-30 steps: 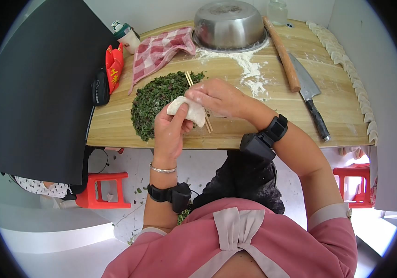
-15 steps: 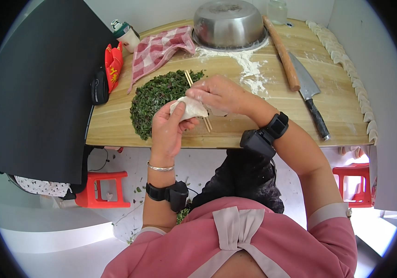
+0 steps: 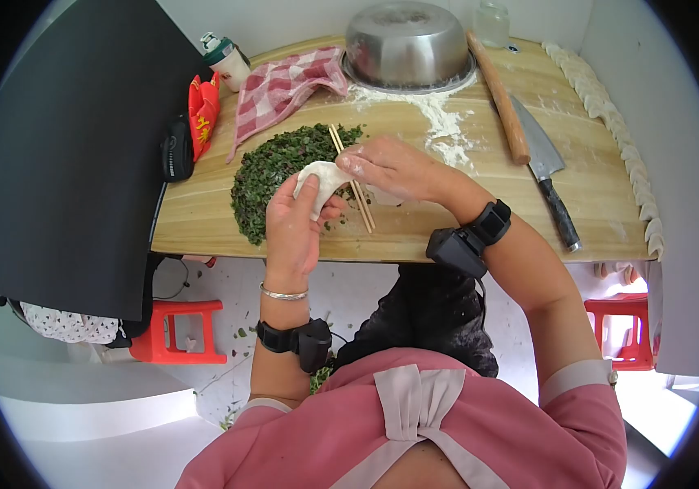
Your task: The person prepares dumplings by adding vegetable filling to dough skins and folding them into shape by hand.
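Note:
A folded white dumpling (image 3: 321,181) is held up over the near side of the chopped greens. My left hand (image 3: 291,224) grips it, thumb across its front and fingers curled behind. Its upper right edge is pinched by the fingertips of my right hand (image 3: 394,169), which comes in from the right with fingers close together. Beneath the hands lies the heap of chopped dark green leaves (image 3: 264,175). A pair of chopsticks (image 3: 359,200) rests at the heap's right side, partly covered by my right hand.
An upturned steel basin (image 3: 406,49) stands at the back beside scattered flour (image 3: 443,122). Right of it lie a rolling pin (image 3: 500,98) and a cleaver (image 3: 557,196). A row of finished dumplings (image 3: 622,134) lines the right edge. A checked cloth (image 3: 284,90) and bottle (image 3: 225,61) sit back left.
The dumpling has turned in my left hand, so its right tip now points up and its lower end hangs down. My right fingers have straightened somewhat against its edge.

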A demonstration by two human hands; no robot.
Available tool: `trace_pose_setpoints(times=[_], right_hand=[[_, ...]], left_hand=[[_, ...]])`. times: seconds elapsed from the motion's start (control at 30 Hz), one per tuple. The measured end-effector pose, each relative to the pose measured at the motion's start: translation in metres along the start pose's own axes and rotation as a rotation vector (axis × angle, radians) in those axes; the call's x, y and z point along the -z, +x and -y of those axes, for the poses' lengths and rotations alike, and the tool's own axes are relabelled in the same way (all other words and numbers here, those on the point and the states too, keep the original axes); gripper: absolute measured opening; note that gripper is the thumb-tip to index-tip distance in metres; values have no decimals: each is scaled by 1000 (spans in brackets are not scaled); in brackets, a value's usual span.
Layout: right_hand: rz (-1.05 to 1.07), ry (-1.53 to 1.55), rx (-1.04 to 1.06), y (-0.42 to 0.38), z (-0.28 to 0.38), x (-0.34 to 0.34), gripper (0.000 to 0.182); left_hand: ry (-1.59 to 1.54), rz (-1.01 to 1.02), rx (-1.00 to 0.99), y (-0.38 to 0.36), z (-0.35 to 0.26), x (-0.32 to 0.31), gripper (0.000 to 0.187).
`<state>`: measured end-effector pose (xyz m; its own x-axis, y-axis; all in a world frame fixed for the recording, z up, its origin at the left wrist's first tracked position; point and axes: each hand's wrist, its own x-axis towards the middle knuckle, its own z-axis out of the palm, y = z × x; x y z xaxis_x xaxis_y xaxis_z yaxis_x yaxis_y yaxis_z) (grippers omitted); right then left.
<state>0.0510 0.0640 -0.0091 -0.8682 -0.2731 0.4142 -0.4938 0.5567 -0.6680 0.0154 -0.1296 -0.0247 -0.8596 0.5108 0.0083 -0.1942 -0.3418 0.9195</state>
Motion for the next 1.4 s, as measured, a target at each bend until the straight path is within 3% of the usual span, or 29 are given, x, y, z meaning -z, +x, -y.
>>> trace_pose_setpoints(times=[0.13, 0.2, 0.3, 0.53, 0.6, 0.63, 0.7, 0.83, 0.93, 1.03, 1.1, 1.2, 1.33, 1.37, 1.4], right_hand=[[-4, -6, 2, 2, 4, -3, 31], [-47, 58, 11, 2, 9, -2, 30], [6, 188, -159, 1, 14, -1, 27], [178, 267, -221, 0, 17, -7, 20], [-43, 22, -129, -1, 24, -7, 24], [-44, 22, -131, 0, 22, -8, 24], [-111, 122, -55, 0, 19, -12, 36], [-89, 61, -54, -1, 18, -13, 36], [-54, -86, -69, 0, 16, -13, 31], [-60, -43, -150, 2, 13, -11, 28], [-142, 158, -230, 4, 10, -9, 25], [-256, 268, -187, 3, 5, -9, 26], [-300, 104, -100, 2, 12, -9, 27], [-413, -39, 88, 3, 5, -15, 28], [-327, 97, -29, 1, 25, -2, 28]], left_hand=[[7, 9, -55, 1, 1, -3, 21], [290, 21, -273, 1, 5, -6, 24], [453, -38, -283, -1, 2, -8, 25], [480, -134, -344, -1, -8, -17, 25], [625, -157, -410, 0, -7, -14, 26], [624, -156, -409, 3, -5, -11, 26], [902, -143, -654, 9, 1, -6, 22], [879, -155, -489, 8, 4, -8, 21], [608, -85, -448, 4, 6, -15, 22], [444, -37, -429, 2, 6, -21, 25], [348, -108, -337, -3, 3, -25, 22], [415, -97, -249, -2, 7, -15, 17], [577, -112, -288, -11, 9, -17, 11], [566, -116, -327, -13, 12, -18, 12], [535, -133, -338, -14, 12, -21, 11]])
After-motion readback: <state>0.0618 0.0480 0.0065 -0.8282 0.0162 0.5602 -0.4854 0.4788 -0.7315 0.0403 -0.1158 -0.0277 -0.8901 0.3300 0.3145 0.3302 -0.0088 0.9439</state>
